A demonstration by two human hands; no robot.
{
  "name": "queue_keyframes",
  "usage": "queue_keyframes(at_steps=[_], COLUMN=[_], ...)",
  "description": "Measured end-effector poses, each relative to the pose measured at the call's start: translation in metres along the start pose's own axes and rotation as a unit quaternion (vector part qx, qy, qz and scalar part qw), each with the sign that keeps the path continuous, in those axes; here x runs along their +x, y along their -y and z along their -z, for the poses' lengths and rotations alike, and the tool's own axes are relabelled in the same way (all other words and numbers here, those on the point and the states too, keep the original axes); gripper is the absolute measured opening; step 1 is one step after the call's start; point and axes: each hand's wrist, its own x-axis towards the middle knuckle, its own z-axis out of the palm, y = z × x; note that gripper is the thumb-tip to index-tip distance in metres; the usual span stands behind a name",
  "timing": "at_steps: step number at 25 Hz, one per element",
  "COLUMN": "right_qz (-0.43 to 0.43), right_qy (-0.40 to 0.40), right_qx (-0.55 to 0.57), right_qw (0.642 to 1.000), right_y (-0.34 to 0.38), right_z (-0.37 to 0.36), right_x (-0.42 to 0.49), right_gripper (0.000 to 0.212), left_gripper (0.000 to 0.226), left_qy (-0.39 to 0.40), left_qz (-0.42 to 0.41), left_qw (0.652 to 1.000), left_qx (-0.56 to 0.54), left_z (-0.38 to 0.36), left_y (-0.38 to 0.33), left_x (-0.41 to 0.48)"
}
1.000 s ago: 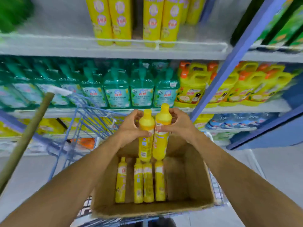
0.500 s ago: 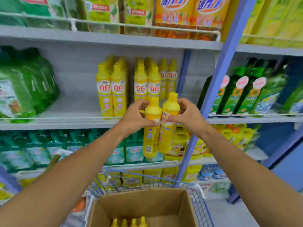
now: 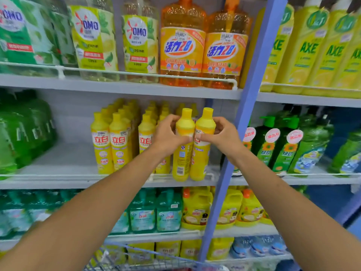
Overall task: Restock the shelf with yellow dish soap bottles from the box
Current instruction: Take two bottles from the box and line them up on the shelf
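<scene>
Yellow bottles (image 3: pixel 181 163) between left hand (image 3: pixel 169 138); right hand (image 3: pixel 222 137)

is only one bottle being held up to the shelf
No, the left hand grips the left bottle and the right hand grips the right bottle, the two held side by side.

The left hand (image 3: pixel 168 136) and right hand (image 3: pixel 222 137) have raised the bottles (image 3: pixel 182 153) from the box to the shelf (image 3: pixel 78 182), bases now at its near rail (image 3: pixel 58 175), right of the row (image 3: pixel 111 141); the box has left view.
</scene>
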Motion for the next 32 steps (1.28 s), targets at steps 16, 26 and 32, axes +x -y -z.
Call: queue_keyframes(at_steps=[16,26,32], right_qz=[-0.051,-0.038,-0.04], right_qy=[-0.031,-0.103,-0.097], right_qx=[0.077,0.137,0.117], right_qw=[0.995,0.984,0.988], right_y=[-0.08,-0.122,-0.139], right_z=[-0.016,-0.036,-0.044], right_x=[0.064,0.05,0.029], right_gripper=[0.063,0.064,0.053], left_gripper=[0.068,0.066,0.074], left_qy=[-0.077,-0.106,-0.099], left_qz=[-0.005,0.004,0.042], left_qw=[0.995,0.992,0.991], left_qx=[0.065,0.074,0.076], left_z=[-0.067,-0.083,-0.098], left_y=[0.054,0.1,0.121], left_x=[0.045,0.028,0.008])
